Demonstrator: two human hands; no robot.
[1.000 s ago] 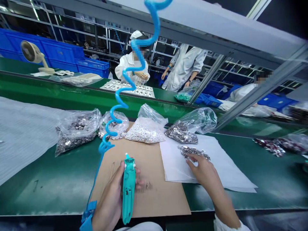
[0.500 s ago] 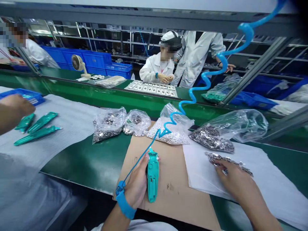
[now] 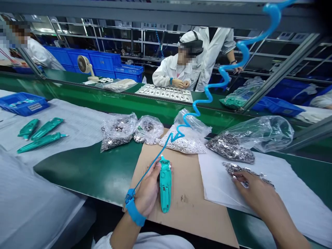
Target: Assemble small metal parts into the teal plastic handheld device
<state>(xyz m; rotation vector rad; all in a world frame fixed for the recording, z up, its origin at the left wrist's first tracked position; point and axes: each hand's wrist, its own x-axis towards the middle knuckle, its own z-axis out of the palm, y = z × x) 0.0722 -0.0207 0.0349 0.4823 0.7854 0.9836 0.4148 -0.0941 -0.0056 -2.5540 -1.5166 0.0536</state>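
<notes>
My left hand (image 3: 149, 188) is closed round a teal plastic housing half (image 3: 165, 186), its hollow inside facing up and its white tip pointing away from me. A blue wrist strap (image 3: 135, 211) with a coiled blue cord (image 3: 207, 95) is on that wrist. On the right, the bent fingers of my right hand (image 3: 250, 185) are pinched together in a pile of small shiny metal parts (image 3: 242, 168). The fingertips are partly hidden, so what they hold cannot be made out. Brown cardboard (image 3: 192, 214) lies under the housing, and white sheeting (image 3: 212, 183) under the metal parts.
Bags of metal parts (image 3: 116, 138) and a bag of white pieces (image 3: 181, 141) line the back. Several teal housings (image 3: 43, 141) and a blue tray (image 3: 28, 107) lie left, beside a neighbour's white sleeve (image 3: 31, 200). Opposite, a person in white (image 3: 171, 71) sits at work.
The neighbour's hand at the far left has gone from over the blue tray and teal housings. My right hand stays at the metal parts, and my left still holds the housing.
</notes>
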